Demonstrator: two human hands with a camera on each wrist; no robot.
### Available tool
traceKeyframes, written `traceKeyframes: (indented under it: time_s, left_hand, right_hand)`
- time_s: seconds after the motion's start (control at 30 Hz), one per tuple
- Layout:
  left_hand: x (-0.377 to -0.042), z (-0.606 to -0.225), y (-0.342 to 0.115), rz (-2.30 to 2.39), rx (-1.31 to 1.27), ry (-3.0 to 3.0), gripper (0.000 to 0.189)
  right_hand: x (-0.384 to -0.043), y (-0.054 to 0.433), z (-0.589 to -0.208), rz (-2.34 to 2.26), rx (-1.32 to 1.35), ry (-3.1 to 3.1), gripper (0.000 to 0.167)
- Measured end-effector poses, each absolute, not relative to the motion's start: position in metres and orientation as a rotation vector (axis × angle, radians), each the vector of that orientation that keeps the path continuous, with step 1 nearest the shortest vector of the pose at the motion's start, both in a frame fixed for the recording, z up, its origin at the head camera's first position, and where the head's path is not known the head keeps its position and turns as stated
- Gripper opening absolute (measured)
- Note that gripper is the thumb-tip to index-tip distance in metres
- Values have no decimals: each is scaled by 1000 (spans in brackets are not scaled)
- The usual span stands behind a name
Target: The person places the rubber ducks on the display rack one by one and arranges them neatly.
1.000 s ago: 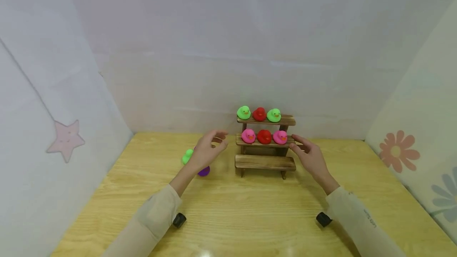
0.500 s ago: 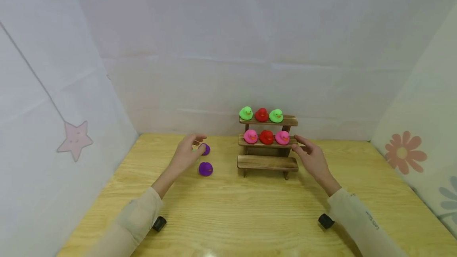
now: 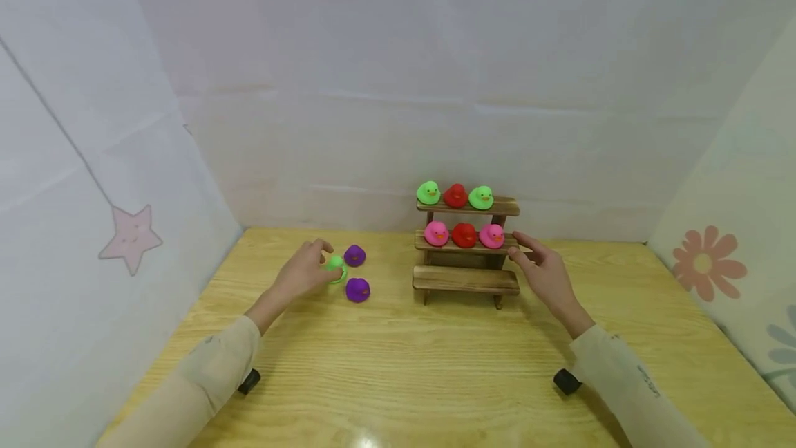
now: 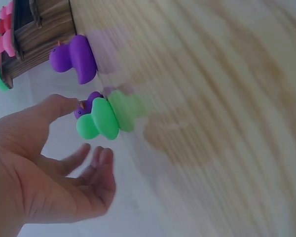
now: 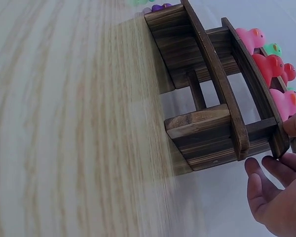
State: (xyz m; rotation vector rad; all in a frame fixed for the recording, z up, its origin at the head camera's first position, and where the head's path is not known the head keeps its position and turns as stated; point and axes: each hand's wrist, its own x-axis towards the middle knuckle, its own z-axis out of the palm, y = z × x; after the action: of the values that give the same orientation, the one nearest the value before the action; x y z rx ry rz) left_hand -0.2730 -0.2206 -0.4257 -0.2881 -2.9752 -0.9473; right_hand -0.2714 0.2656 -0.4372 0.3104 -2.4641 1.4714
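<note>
The green duck sits on the counter beside two purple ducks. Around it, the left hand's thumb and fingers stand apart. The right hand pinches the end of the wooden stand, whose upper tiers bear six ducks.

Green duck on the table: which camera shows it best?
The left wrist view: the green duck is large and uncovered, near the left hand. The head view shows it small, partly hidden by that hand; the right wrist shows at most a green sliver at its top edge.
</note>
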Motion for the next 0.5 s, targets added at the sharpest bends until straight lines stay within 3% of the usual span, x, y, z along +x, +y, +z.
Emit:
traceKeyframes:
  time_s: [0.17,0.5]
  left_hand:
    - [-271,-426,-216,-847,-156,-3079,70]
    - [-275,-433,-209,-822,-81,-3116,65]
  right_hand:
    - [-270,264,-435,1461,326,-2447,54]
    - [-271,263,-433,1443,317,-2476,54]
